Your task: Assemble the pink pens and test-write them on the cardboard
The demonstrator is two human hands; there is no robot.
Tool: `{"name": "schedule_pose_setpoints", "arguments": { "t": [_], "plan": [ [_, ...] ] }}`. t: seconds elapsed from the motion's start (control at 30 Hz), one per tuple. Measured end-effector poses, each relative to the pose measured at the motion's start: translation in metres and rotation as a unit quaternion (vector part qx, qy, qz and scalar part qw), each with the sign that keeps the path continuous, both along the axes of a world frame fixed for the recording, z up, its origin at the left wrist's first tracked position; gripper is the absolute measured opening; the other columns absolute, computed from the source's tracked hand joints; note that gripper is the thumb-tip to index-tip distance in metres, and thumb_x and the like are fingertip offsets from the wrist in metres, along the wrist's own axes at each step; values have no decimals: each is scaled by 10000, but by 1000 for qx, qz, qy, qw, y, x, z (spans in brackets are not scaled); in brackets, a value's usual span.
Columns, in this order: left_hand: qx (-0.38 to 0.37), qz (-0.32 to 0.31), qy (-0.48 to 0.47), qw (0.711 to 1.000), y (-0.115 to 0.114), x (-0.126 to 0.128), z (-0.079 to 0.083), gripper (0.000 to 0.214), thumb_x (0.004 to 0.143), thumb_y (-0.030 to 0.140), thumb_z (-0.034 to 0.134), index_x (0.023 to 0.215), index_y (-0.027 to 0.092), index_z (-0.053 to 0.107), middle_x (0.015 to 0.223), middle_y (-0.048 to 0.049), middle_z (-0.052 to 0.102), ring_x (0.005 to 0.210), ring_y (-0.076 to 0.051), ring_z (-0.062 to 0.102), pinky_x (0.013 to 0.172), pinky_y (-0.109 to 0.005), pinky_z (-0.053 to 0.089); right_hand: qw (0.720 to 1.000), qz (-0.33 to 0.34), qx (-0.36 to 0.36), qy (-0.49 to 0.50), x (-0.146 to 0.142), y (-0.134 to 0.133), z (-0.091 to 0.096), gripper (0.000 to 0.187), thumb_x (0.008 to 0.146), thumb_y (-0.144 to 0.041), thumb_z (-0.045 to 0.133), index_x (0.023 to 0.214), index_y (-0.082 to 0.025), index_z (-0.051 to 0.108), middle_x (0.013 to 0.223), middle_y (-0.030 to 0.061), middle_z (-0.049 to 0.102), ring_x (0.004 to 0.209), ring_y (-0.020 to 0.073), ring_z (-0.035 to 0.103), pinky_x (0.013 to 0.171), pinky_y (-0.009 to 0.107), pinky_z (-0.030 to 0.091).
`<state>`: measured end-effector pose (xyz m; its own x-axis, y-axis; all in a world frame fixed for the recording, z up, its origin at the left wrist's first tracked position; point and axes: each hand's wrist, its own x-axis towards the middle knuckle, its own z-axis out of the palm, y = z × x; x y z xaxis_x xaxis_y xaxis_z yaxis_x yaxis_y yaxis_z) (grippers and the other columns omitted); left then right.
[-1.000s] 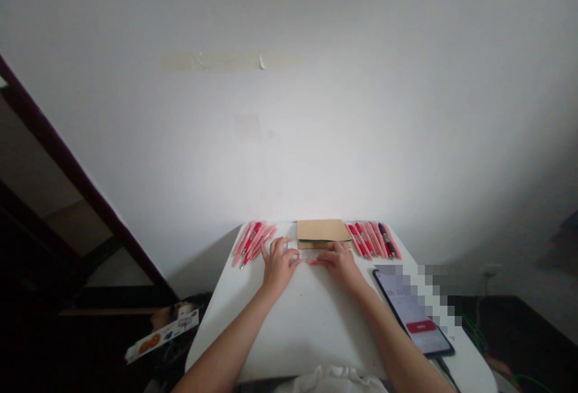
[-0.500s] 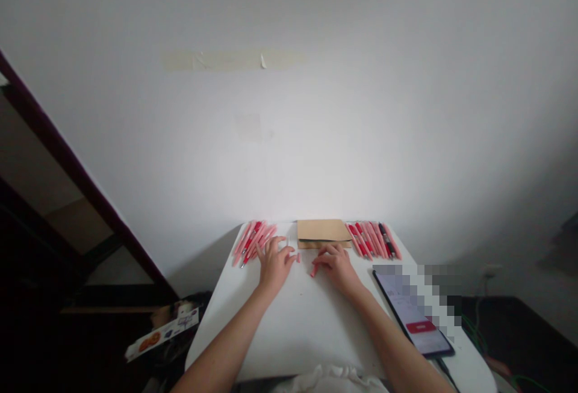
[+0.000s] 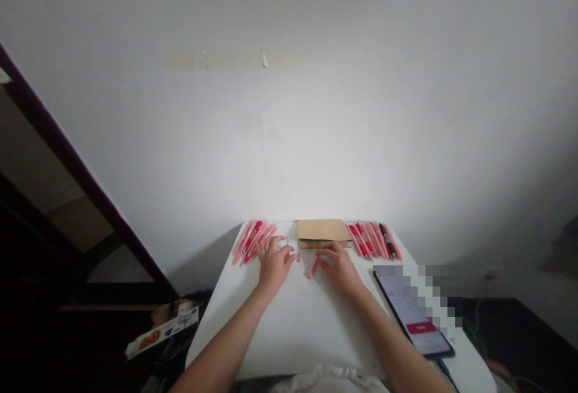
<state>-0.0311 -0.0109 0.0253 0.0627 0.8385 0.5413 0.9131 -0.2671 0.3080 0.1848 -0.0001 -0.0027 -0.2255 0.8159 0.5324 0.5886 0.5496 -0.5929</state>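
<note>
My left hand (image 3: pixel 274 266) is over the table with thumb and forefinger pinched together. A small pink pen piece (image 3: pixel 298 257) is at their tips, and a thin clear sliver shows just behind the fingers. What lies inside that pinch is partly hidden. Opposite it, my right hand (image 3: pixel 338 265) has its fingers closed on a pink pen barrel (image 3: pixel 311 269), which slants down toward me. Beside the left hand lies a loose pile of pink and red pens (image 3: pixel 253 239). More pens (image 3: pixel 372 241), pink, red and one black, lie in a row beyond the right hand.
A brown cardboard box or folder (image 3: pixel 324 230) stands at the back of the white table (image 3: pixel 311 333), against the wall. A phone (image 3: pixel 410 315) lies at the right edge with a cable. A printed carton (image 3: pixel 162 333) is below the table at left.
The pink barrel in my right hand has turned a little and more of it shows. My right fingers have shifted slightly; the left hand stays nearly still.
</note>
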Motion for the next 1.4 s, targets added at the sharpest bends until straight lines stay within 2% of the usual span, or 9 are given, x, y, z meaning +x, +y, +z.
{"name": "schedule_pose_setpoints", "arguments": {
  "t": [0.17, 0.47, 0.7, 0.83, 1.0, 1.17, 1.4],
  "plan": [
    [2, -3, -1, 1000, 0, -1, -1, 95, 802, 278, 690, 887, 294, 730, 1217, -61, 608, 1210, -290, 503, 1128, -666, 149, 996, 4, -16, -82, -2, -6, 6, 151, 802, -275, 714, 942, -289, 768, 939, 69, 667, 954, 249, 586, 856, 405, 448],
    [1, -3, 0, 1000, 0, -1, -1, 78, 812, 284, 681, 875, 286, 726, 1222, -65, 607, 1216, -296, 502, 1120, -679, 152, 993, -3, -33, -115, -5, -10, 12, 157, 847, -280, 673, 968, -332, 758, 1120, 52, 680, 1069, 266, 534, 901, 427, 403],
    [-6, 2, 3, 1000, 0, -1, 0, 86, 802, 281, 692, 879, 288, 730, 1228, -66, 613, 1219, -296, 503, 1113, -667, 188, 992, 19, -28, -124, -6, -12, 14, 190, 872, -272, 627, 1012, -319, 746, 1171, 52, 677, 1070, 259, 533, 915, 431, 406],
    [-15, 2, 5, 1000, -1, -1, 2, 86, 810, 283, 686, 885, 288, 728, 1231, -66, 612, 1227, -291, 496, 1121, -661, 169, 993, 19, -26, -116, -6, -10, 11, 171, 872, -281, 624, 976, -317, 755, 1158, 53, 683, 1070, 260, 546, 922, 437, 412],
    [-22, 7, 1, 1000, -1, -1, 2, 85, 807, 282, 687, 881, 286, 729, 1239, -67, 607, 1231, -290, 483, 1120, -653, 172, 997, -5, -18, -70, -2, -2, 4, 212, 841, -253, 650, 1027, -264, 751, 1085, 82, 702, 1023, 254, 575, 902, 400, 448],
    [-17, 8, -3, 1000, 0, -2, -1, 98, 800, 285, 691, 891, 281, 728, 1208, -66, 620, 1213, -288, 489, 1124, -643, 169, 993, -36, -37, -104, 6, 1, 2, 207, 814, -233, 666, 992, -276, 762, 1081, 71, 704, 1030, 269, 571, 910, 409, 445],
    [-9, 22, 5, 1000, 0, -2, 0, 134, 764, 285, 712, 897, 272, 723, 1156, -70, 635, 1169, -303, 514, 1112, -652, 208, 992, -39, -45, -110, 8, 0, 4, 198, 820, -249, 653, 981, -280, 764, 1106, 75, 695, 1034, 272, 584, 884, 406, 445]
  ]
}}
